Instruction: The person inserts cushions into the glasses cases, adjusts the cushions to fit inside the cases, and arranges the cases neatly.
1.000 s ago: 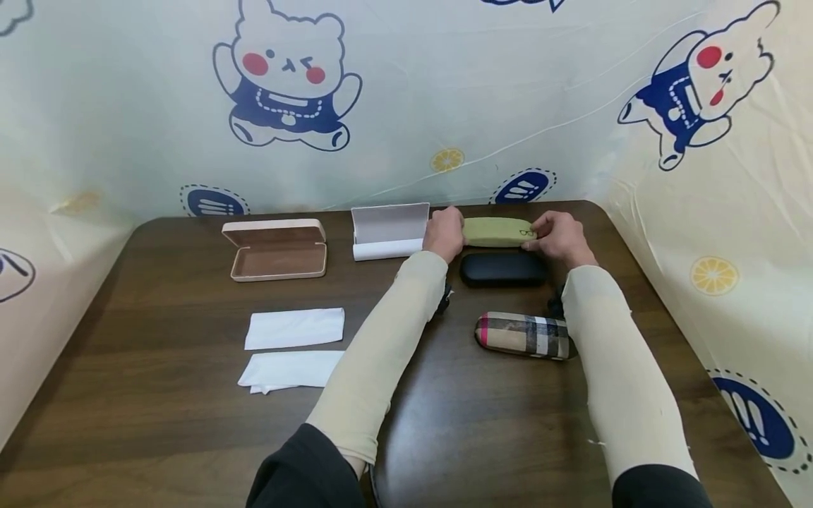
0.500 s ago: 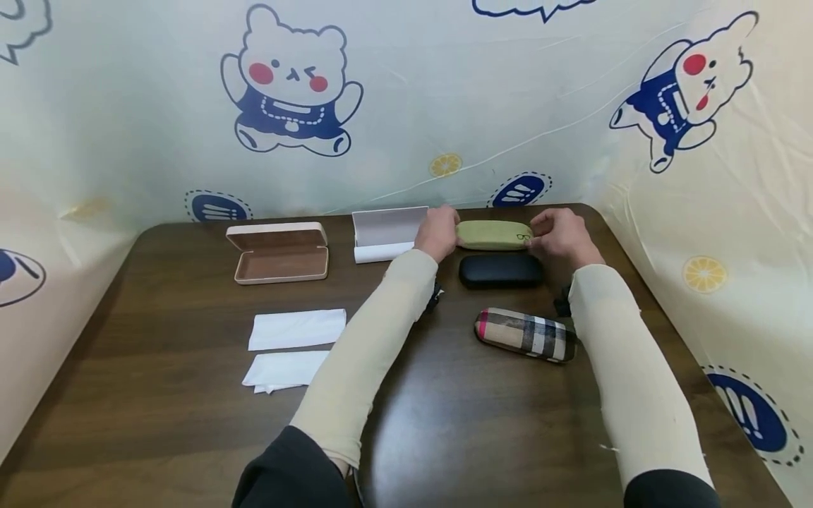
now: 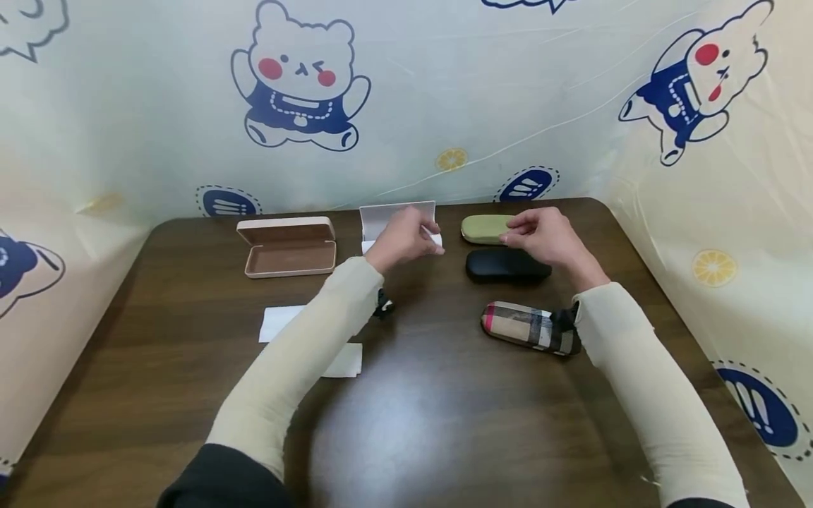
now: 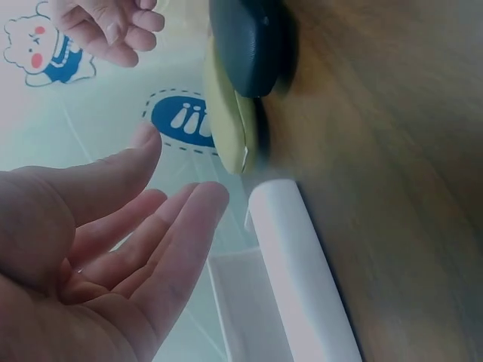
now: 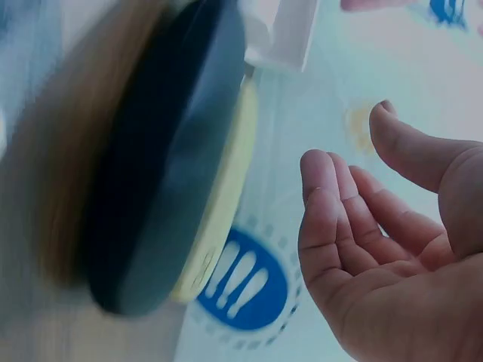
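Note:
My left hand [image 3: 406, 238] hovers over the opened white glasses case [image 3: 381, 217] at the back of the table, fingers relaxed and holding nothing. In the left wrist view its thumb and fingers stand apart, with that case [image 4: 290, 264] beyond them. Above the green glasses case [image 3: 485, 228] and the black glasses case [image 3: 504, 265], my right hand [image 3: 543, 236] is in the air with loose fingers. The right wrist view shows nothing in its grasp, the black case [image 5: 162, 173] and green case [image 5: 223, 204] lying apart from it. Both of these cases are closed.
A plaid glasses case [image 3: 527, 327] lies in front of the black one. To the left stands an opened pink-white case [image 3: 288, 247] with a brown lining. Folded white cloths [image 3: 279, 321] lie partly under my left forearm. A printed curtain [image 3: 406, 92] borders the table's back.
Both hands have let go of the green case, which stays at the back. My left hand has moved left over the white case; the right has drawn back slightly toward me.

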The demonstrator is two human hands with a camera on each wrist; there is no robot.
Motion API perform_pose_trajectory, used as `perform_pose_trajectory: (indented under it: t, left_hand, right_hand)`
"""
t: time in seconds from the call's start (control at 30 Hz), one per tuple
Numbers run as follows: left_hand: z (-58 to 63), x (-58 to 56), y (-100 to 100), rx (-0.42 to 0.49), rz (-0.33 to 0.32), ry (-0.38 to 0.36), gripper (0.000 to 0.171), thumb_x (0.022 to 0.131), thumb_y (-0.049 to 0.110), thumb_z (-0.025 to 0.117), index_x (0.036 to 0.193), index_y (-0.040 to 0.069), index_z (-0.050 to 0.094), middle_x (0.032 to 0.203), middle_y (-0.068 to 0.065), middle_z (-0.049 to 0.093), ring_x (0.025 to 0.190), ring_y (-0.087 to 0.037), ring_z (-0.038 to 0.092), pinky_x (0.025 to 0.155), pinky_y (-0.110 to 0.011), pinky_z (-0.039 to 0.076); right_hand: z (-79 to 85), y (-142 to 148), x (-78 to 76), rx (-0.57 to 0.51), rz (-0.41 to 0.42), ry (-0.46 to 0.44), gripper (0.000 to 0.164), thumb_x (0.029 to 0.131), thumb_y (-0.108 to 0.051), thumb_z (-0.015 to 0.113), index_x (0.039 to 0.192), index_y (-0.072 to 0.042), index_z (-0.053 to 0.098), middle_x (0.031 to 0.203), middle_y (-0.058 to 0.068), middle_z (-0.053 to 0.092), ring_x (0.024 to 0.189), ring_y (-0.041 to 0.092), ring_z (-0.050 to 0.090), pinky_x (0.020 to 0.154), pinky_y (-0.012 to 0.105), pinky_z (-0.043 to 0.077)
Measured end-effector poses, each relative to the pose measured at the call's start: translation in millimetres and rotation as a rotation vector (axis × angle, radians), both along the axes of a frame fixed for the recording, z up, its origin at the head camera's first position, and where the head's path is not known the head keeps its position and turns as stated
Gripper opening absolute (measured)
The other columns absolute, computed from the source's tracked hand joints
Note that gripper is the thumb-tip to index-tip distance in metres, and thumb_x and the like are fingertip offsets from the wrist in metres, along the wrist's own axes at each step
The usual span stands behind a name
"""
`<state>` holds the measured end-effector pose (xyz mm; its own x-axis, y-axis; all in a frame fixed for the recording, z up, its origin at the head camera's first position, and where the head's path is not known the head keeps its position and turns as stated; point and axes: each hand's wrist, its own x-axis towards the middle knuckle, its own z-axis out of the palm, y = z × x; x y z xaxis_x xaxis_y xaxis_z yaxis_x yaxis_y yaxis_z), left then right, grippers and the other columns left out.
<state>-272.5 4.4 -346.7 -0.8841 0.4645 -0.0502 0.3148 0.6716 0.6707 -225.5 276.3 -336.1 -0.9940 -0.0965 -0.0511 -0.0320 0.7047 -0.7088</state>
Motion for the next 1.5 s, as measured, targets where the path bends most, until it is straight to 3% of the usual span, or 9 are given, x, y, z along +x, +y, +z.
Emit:
perform_pose_trajectory:
  t: [0.17,0.43,0.7,0.97,1.23,1.5]
  left_hand:
    - [0.5,16.1,-32.8,0.053,-0.016,-0.047,0.041,0.083,0.012,0.084,0.118,-0.003,0.070,0.095,-0.010,0.076,0.090,-0.019,0.072,0.087,-0.034,0.052]
    - [5.5,38.8,-83.3,0.068,0.025,-0.042,0.034,0.084,0.013,0.083,0.114,0.000,0.073,0.091,-0.005,0.075,0.088,-0.019,0.070,0.083,-0.037,0.054]
    - [4.7,56.9,-130.6,0.022,0.041,-0.065,0.035,0.086,0.015,0.082,0.116,-0.001,0.072,0.094,-0.005,0.076,0.089,-0.021,0.071,0.082,-0.042,0.055]
    - [-4.7,78.9,-184.9,-0.037,0.112,-0.115,0.034,0.086,0.013,0.082,0.115,-0.003,0.073,0.091,-0.004,0.074,0.082,-0.020,0.065,0.076,-0.038,0.051]
    - [-14.8,93.1,-216.0,-0.081,0.202,-0.188,0.037,0.086,0.013,0.081,0.117,-0.004,0.071,0.089,-0.007,0.071,0.081,-0.024,0.062,0.075,-0.037,0.050]
    - [-23.9,96.9,-237.9,-0.141,0.257,-0.142,0.035,0.086,0.012,0.082,0.114,-0.005,0.072,0.086,-0.006,0.070,0.078,-0.024,0.060,0.072,-0.037,0.049]
  right_hand:
    - [-0.1,-21.5,12.6,-0.030,0.047,-0.008,0.035,0.091,-0.023,0.077,0.117,-0.001,0.071,0.101,0.011,0.072,0.091,0.023,0.066,0.078,0.032,0.052]
    - [-4.7,-53.1,22.2,-0.095,0.120,-0.031,0.031,0.091,-0.019,0.077,0.113,0.001,0.072,0.098,0.012,0.073,0.087,0.021,0.067,0.075,0.028,0.052]
    - [-13.7,-86.6,30.8,-0.112,0.180,-0.122,0.034,0.091,-0.023,0.078,0.115,0.000,0.071,0.095,0.005,0.073,0.088,0.023,0.066,0.075,0.035,0.052]
    - [-23.8,-130.8,32.3,-0.126,0.267,-0.152,0.035,0.089,-0.024,0.080,0.113,-0.001,0.073,0.091,0.002,0.073,0.083,0.018,0.066,0.075,0.036,0.052]
    - [-32.8,-166.7,31.1,-0.155,0.313,-0.146,0.029,0.087,-0.023,0.081,0.107,-0.004,0.076,0.085,-0.002,0.074,0.078,0.015,0.068,0.070,0.032,0.053]
    - [-43.8,-195.0,26.6,-0.188,0.351,-0.191,0.024,0.087,-0.020,0.081,0.104,-0.004,0.076,0.080,0.002,0.074,0.079,0.028,0.070,0.065,0.031,0.053]
